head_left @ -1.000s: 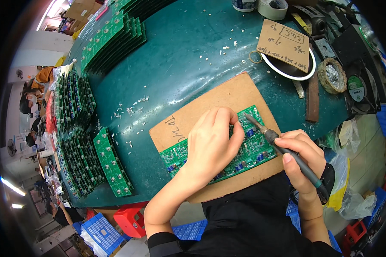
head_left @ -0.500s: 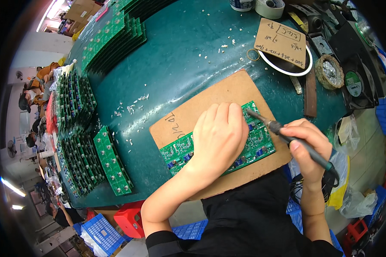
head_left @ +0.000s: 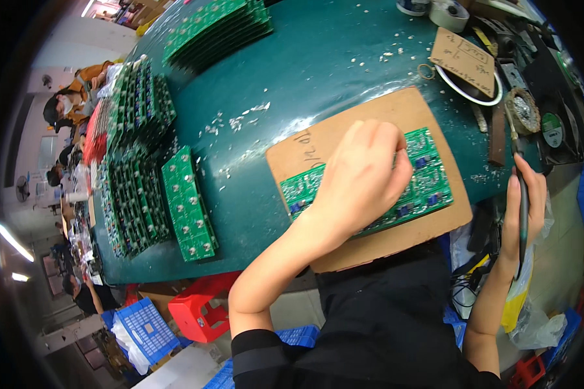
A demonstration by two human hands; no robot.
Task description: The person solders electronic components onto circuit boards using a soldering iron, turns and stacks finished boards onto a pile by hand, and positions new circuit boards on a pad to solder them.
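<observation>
A green circuit board panel [head_left: 431,182] with small blue parts lies on a brown cardboard sheet [head_left: 396,110] in front of me. My left hand [head_left: 363,175] rests over the panel's middle, its fingers curled closed; whatever they hold is hidden. At the right, my right hand [head_left: 529,204] grips a soldering iron [head_left: 523,223] by its dark handle. The iron's tip points away from me, up at a round tip-cleaning pot [head_left: 524,107] with silvery bits inside, and seems to reach its edge.
Stacks of green boards [head_left: 136,201] line the table's left side, with another stack [head_left: 217,32] farther back. One narrow board stack [head_left: 187,207] lies nearer. White scraps [head_left: 230,120] dot the green table. A white-rimmed bowl [head_left: 490,100] carries a written card [head_left: 464,58]; a fan [head_left: 555,129] stands beyond.
My right hand has moved the soldering iron away from the panel, rightward to the pot. My left hand stays over the panel, its fingers shifted slightly. The whole view has shifted.
</observation>
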